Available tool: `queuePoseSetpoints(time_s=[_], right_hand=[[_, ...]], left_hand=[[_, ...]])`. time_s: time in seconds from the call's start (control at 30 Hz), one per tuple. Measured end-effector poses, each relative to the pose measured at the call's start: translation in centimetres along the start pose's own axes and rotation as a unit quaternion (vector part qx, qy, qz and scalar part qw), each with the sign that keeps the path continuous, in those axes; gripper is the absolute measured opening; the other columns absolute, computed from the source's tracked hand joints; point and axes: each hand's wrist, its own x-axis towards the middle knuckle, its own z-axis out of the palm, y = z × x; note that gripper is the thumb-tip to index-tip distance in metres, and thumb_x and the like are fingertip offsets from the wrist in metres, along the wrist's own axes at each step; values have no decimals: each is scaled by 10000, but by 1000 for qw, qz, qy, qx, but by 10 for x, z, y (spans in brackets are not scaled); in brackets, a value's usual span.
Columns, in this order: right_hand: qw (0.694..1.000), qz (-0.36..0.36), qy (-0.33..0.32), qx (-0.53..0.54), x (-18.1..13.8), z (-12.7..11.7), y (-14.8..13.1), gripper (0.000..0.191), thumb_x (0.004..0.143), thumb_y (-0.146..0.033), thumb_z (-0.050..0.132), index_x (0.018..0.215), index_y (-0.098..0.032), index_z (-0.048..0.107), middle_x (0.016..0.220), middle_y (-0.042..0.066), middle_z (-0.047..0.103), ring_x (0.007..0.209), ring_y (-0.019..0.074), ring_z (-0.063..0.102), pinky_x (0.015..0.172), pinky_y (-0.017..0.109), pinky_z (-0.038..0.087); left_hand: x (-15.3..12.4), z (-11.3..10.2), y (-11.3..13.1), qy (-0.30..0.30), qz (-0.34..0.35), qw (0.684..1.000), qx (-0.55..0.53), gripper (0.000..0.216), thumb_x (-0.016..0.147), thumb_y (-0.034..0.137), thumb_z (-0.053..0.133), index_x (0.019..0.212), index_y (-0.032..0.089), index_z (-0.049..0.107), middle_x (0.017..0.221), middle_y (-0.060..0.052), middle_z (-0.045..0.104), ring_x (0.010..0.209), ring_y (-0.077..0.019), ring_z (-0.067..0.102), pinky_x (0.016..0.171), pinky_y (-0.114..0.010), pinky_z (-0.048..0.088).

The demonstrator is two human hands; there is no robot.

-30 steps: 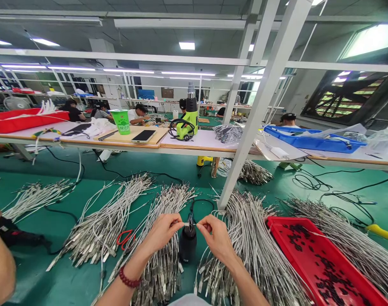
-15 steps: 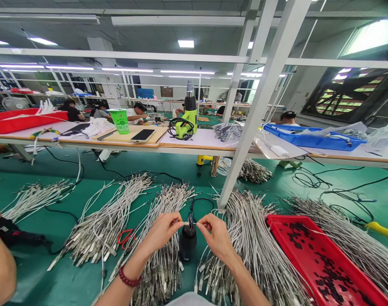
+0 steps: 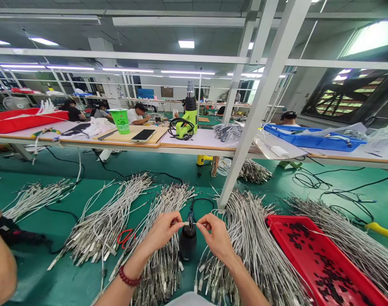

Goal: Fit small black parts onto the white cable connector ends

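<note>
My left hand (image 3: pixel 164 229) and my right hand (image 3: pixel 216 236) face each other, both closed in a pinch. Between the fingertips runs a short, thin cable (image 3: pixel 186 224), pale at the left; its finer detail is too small to make out. Directly below stands a black heat gun (image 3: pixel 188 244), its nozzle pointing up close under the cable. White cables with metal plugs lie in a bundle (image 3: pixel 163 255) under my left forearm. Another large cable bundle (image 3: pixel 244 238) spreads beside and beneath my right hand.
A red tray (image 3: pixel 295 255) holding small black pieces is at the right. Red-handled scissors (image 3: pixel 126 238) lie left of my hands. A white post (image 3: pixel 244 136) rises ahead, by a shelf (image 3: pixel 194 146) with a green heat gun (image 3: pixel 190 114). A co-worker's arm (image 3: pixel 1 259) holds a black tool.
</note>
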Motion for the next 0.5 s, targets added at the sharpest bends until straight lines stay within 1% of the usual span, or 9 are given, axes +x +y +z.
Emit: queuePoseSetpoints(time_s=[0.2, 0.4, 0.5], right_hand=[[1000, -3, -4, -9, -1, 1, 0, 161, 894, -235, 517, 759, -200, 598, 697, -2, 537, 618, 145, 481, 573, 257, 363], [1000, -4, -19, -15, -4, 0, 2, 216, 933, -282, 470, 772, -200, 588, 699, 3, 534, 622, 152, 475, 565, 261, 349], [1000, -2, -27, -13, -5, 0, 2, 232, 943, -297, 459, 765, -200, 570, 696, -2, 520, 614, 148, 469, 562, 259, 340]], left_hand=[[-1, -2, 3, 4, -4, 1000, 14, 253, 872, 359, 491, 716, 172, 560, 598, 48, 478, 573, -115, 399, 538, -211, 262], [-5, -5, 8, -4, 2, 999, 32, 277, 891, 379, 464, 759, 176, 599, 610, 46, 493, 585, -121, 401, 554, -217, 255], [-5, -5, 7, -2, 2, 999, 50, 290, 900, 379, 455, 738, 179, 589, 602, 43, 479, 599, -127, 403, 566, -218, 259]])
